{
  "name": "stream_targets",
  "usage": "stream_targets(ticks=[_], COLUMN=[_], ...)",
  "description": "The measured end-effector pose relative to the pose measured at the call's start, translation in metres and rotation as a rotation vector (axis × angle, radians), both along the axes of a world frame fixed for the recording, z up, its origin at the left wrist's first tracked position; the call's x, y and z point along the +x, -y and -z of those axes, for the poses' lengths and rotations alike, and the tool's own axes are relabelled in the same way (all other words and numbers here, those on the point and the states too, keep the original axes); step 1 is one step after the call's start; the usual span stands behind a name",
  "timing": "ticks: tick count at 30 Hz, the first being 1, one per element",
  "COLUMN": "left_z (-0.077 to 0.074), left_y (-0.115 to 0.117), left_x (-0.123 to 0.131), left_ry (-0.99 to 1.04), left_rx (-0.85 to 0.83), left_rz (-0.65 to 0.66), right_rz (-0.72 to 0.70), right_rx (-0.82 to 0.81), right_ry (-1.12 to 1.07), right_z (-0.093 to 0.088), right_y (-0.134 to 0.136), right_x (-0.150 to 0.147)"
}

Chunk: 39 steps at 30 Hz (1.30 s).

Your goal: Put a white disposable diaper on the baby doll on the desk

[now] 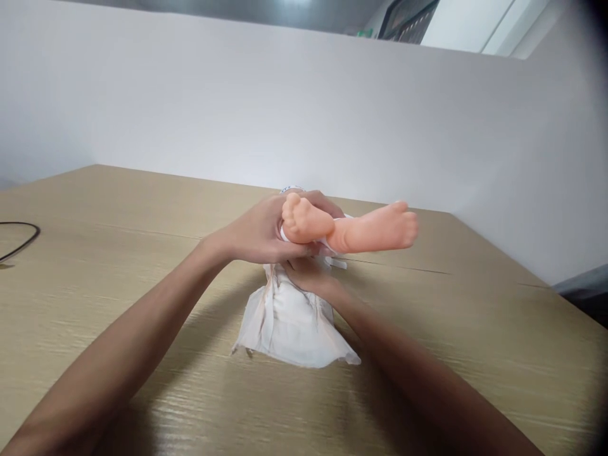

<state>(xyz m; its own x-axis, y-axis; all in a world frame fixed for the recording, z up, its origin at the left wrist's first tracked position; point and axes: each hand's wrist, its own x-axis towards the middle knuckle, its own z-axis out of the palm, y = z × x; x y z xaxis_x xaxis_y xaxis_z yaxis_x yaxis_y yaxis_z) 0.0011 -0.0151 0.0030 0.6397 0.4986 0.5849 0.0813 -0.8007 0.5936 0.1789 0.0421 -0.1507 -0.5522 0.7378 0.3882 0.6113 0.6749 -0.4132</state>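
A baby doll (370, 235) lies on its back with its legs raised and its bare feet toward me. My left hand (259, 231) is closed round the doll's lower body or upper legs, its fingers curling over the top. Under the doll, a white diaper (299, 326) is spread out, its front flap lying toward me with frilled edges. My right hand (306, 273) reaches in beneath the legs, over the diaper; its fingers are mostly hidden by the doll and my left hand. The doll's head and most of its body cannot be seen.
Everything rests on a wooden table (156, 392). A black cable (35, 233) curves in at the left edge. Behind the table stands a white partition wall (228, 101). Something dark (586, 292) shows beyond the table's right edge.
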Motion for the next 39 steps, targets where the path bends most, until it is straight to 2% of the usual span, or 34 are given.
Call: stream_targets(ticks=[3,6,11,14,19,22,27,34,37,39], left_z=[-0.001,-0.001,0.004,0.007,0.012,0.017,0.030,0.055,0.061,0.060], left_y=[0.002,0.003,0.003,0.007,0.017,0.023,0.031,0.044,0.048,0.050], left_x=[0.001,0.003,0.005,0.004,0.003,0.004,0.004,0.007,0.006,0.000], left_ry=[-0.015,-0.020,0.010,-0.001,-0.060,-0.077,-0.094,-0.135,-0.122,-0.127], left_rx=[0.010,0.036,0.037,0.018,0.019,0.005,-0.009,-0.011,-0.047,-0.098], left_rz=[-0.019,-0.035,-0.054,-0.079,-0.170,-0.192,-0.150,-0.135,-0.125,-0.122], right_rz=[-0.024,-0.059,0.003,0.042,0.182,0.221,0.221,0.064,-0.018,-0.026], right_rx=[-0.017,-0.037,-0.039,0.018,0.126,0.163,0.237,0.175,0.134,0.125], right_ry=[0.038,0.038,-0.100,-0.109,-0.197,-0.250,-0.315,-0.327,-0.349,-0.287], right_z=[-0.008,-0.013,-0.009,-0.006,-0.008,-0.011,-0.016,-0.034,-0.042,-0.048], right_y=[0.018,0.051,0.116,0.137,0.140,0.140,0.146,0.132,0.120,0.115], right_x=[0.011,0.032,0.082,0.109,0.125,0.120,0.105,0.077,0.076,0.082])
